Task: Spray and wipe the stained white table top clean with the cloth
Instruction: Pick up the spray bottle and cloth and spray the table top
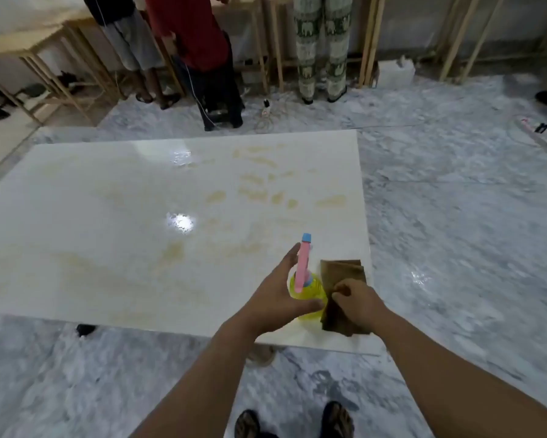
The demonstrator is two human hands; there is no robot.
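One spray bottle (307, 287) beside the spread left hand (277, 297); right hand (359, 303) pinches one cloth (345, 298).

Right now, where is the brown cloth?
In the head view, the brown cloth lies at the table top's near right corner, just right of the yellow spray bottle, with the right hand pinching it.

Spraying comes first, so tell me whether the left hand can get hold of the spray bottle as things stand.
Probably yes: the left hand is open right beside the spray bottle, nothing between them. The right hand pinches the cloth on its far side.
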